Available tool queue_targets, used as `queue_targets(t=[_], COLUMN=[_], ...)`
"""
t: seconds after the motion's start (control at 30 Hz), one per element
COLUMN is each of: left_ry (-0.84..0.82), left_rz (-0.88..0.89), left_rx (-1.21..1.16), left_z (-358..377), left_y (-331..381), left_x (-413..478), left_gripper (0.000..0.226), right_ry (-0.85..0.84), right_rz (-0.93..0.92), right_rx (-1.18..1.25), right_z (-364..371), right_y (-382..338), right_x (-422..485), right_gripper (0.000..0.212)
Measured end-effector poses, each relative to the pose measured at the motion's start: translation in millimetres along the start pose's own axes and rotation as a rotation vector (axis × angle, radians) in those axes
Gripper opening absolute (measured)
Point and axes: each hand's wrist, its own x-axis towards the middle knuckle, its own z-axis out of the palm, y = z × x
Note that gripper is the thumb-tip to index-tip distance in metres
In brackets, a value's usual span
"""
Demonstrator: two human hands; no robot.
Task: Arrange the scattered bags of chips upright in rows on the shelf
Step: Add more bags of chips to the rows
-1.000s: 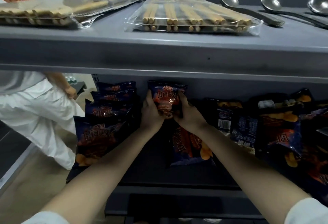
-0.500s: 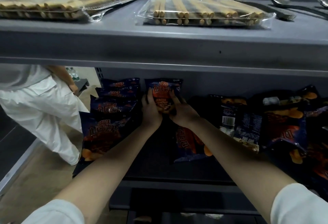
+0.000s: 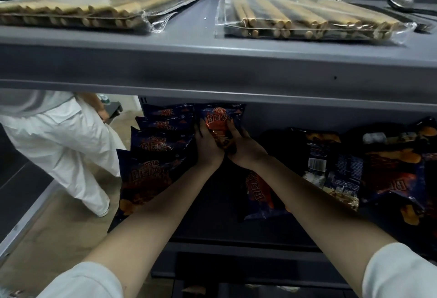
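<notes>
A dark blue chip bag [image 3: 220, 120] with orange print stands upright at the back of the lower shelf [image 3: 231, 234]. My left hand [image 3: 207, 146] grips its left side and my right hand [image 3: 246, 148] its right side. Just left of it, a row of several matching bags [image 3: 151, 160] stands upright, running from the back to the front edge. One bag [image 3: 259, 193] lies flat under my right forearm. More bags [image 3: 387, 174] lie scattered in a heap on the right of the shelf.
The grey upper shelf [image 3: 212, 61] overhangs close above, carrying two clear packs of biscuit sticks [image 3: 305, 18] and metal ladles [image 3: 399, 0]. A person in white trousers [image 3: 59, 146] stands on the floor at the left, next to the shelf end.
Both hands have pushed the held bag further back, beside the back of the left row. The view has moved closer to the shelf.
</notes>
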Motion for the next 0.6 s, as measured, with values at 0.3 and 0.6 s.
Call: queue_targets(t=[0.3,0.6], left_ry=[-0.047,-0.148], left_rz=[0.125,0.326], left_rx=[0.047,0.160], left_z=[-1.8,-9.1], left_y=[14.7,33.0], left_x=[-12.5,-41.7], left_gripper=[0.091,0.080], right_ry=[0.024,0.223], right_rz=[0.014,0.009], right_rx=[-0.025,0.013], right_z=[-4.8,-27.4], right_y=[-4.6,7.4], right_x=[-11.3,-63.0], right_gripper=[0.084,0.075])
